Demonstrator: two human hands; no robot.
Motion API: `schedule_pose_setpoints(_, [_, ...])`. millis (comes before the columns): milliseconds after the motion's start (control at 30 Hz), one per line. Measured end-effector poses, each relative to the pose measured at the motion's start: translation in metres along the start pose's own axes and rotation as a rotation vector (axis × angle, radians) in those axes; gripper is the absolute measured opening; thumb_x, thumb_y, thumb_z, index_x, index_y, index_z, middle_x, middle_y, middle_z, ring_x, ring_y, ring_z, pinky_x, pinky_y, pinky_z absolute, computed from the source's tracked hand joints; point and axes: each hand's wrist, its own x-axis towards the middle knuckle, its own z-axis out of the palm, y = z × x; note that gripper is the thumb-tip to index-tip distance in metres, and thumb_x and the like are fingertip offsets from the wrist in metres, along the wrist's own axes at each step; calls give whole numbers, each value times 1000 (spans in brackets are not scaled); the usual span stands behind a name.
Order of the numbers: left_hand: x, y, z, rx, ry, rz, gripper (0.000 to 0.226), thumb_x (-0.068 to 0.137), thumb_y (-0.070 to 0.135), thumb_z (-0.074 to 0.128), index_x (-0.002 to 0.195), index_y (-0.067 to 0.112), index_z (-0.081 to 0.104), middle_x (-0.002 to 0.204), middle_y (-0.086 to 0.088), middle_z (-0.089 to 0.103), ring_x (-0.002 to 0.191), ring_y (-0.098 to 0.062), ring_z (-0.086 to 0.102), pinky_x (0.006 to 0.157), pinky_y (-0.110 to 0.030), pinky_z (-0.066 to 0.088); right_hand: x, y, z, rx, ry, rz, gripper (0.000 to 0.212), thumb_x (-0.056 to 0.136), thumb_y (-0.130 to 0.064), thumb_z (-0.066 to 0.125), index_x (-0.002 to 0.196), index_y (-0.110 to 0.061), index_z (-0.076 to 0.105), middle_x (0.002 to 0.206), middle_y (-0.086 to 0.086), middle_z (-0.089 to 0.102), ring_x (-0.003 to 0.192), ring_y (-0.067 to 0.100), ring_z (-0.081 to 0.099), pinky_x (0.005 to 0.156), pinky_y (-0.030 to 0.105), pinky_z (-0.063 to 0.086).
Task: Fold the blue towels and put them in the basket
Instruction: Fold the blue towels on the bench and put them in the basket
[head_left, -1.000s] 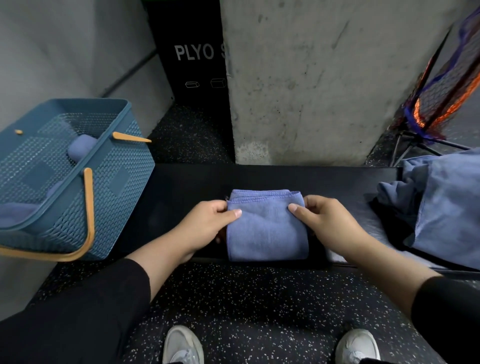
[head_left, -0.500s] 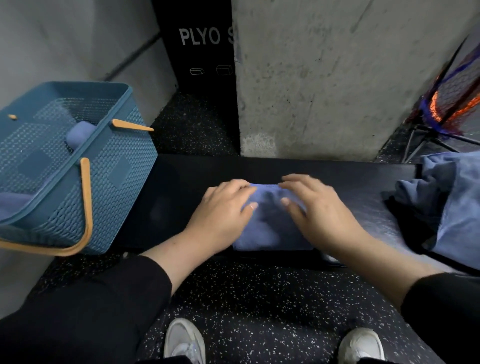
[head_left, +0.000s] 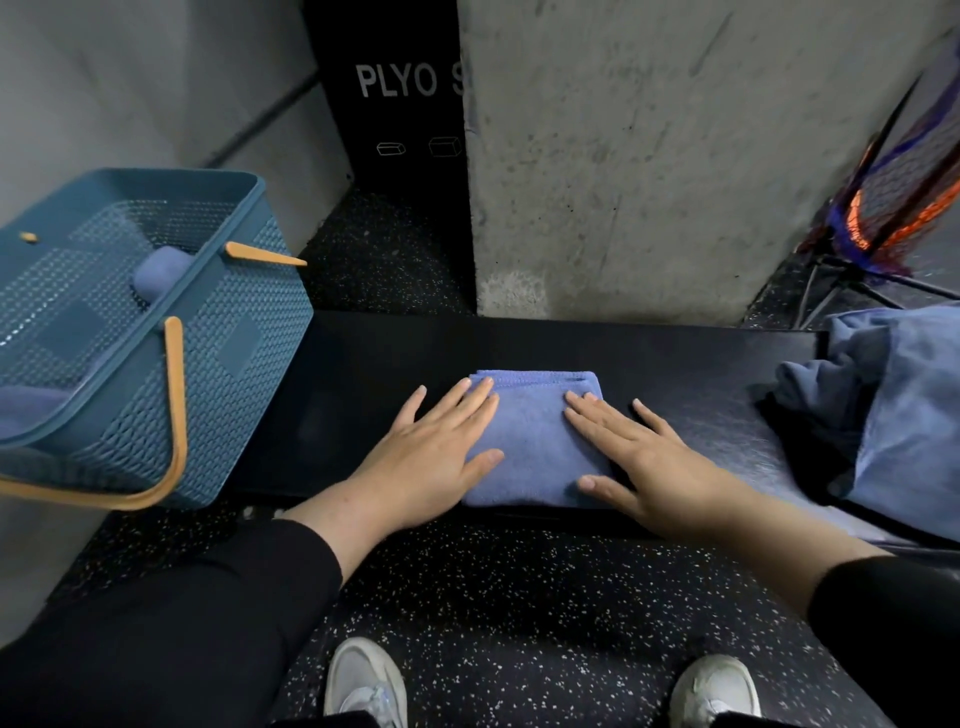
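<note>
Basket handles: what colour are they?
Orange-tan, against the teal-blue woven-pattern basket. The near handle shows best in the head view, the only view.

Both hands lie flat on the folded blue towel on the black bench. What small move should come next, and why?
Probably curl the fingers of the left hand and right hand under the sides of the folded towel to lift it. It already looks compact and flat on the bench, and the basket stands open to the left with towels inside.
</note>
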Motion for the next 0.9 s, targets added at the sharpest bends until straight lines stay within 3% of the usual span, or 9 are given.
schedule_pose_setpoints(133, [-14, -12, 7, -18, 243, 125, 85, 97, 73, 6, 154, 20, 38, 164, 6, 27, 152, -2, 10, 126, -44, 8, -12, 10, 12, 14, 161, -131, 88, 83, -84, 41, 153, -31, 35, 166, -16, 11, 153, 3, 5, 124, 44, 9])
schedule_pose_setpoints(300, [-21, -8, 12, -10, 274, 184, 92, 87, 83, 36, 156, 22, 32, 163, 7, 30, 152, -5, 18, 125, -46, 12, -9, 0, 17, 102, 354, -82, 46, 92, -56, 48, 130, -32, 58, 149, -18, 47, 144, -2, 33, 118, 45, 30])
schedule_pose_setpoints(367, [-18, -5, 13, -37, 304, 162, 92, 83, 82, 46, 153, 23, 38, 159, 9, 38, 149, -6, 27, 124, -44, 16, -7, -6, 8, 147, 381, -21, 42, 94, -54, 43, 125, -31, 60, 136, -21, 58, 132, -7, 43, 118, 39, 29])
schedule_pose_setpoints(433, [-15, -2, 14, -69, 396, 168, 72, 82, 66, 59, 140, 23, 53, 145, 7, 55, 138, -9, 45, 119, -38, 24, -8, -10, -1, 181, 397, 24, 37, 96, -52, 43, 118, -29, 62, 116, -20, 66, 114, -4, 48, 116, 29, 26])
schedule_pose_setpoints(533, [-12, 0, 12, -164, 476, 155, 45, 79, 45, 56, 114, 21, 68, 119, 9, 68, 112, -11, 61, 105, -30, 32, -9, -14, -10, 179, 342, 17, 34, 91, -59, 52, 115, -35, 55, 104, -21, 62, 102, -5, 44, 108, 20, 24])
schedule_pose_setpoints(633, [-12, -3, 3, -330, 398, 72, 40, 82, 52, 52, 107, 26, 69, 104, 16, 70, 101, -9, 61, 102, -27, 34, -6, -13, -7, 146, 284, -4, 44, 82, -71, 57, 113, -41, 49, 101, -25, 59, 100, -9, 47, 103, 26, 32])
schedule_pose_setpoints(767, [-10, -4, -9, -543, 329, -67, 35, 83, 59, 62, 89, 25, 66, 82, 11, 68, 84, -11, 61, 82, -35, 50, -3, -21, -17, 376, 362, 156, 29, 84, -58, 64, 104, -39, 54, 87, -16, 69, 85, 0, 62, 76, 22, 49])
schedule_pose_setpoints(900, [-1, 0, -22, -760, 319, -174, 48, 77, 64, 62, 77, 17, 63, 72, -2, 65, 69, -12, 60, 72, -45, 50, 10, -24, -28, 511, 345, 278, 30, 86, -51, 70, 108, -42, 52, 91, -14, 69, 86, 1, 64, 79, 29, 52])
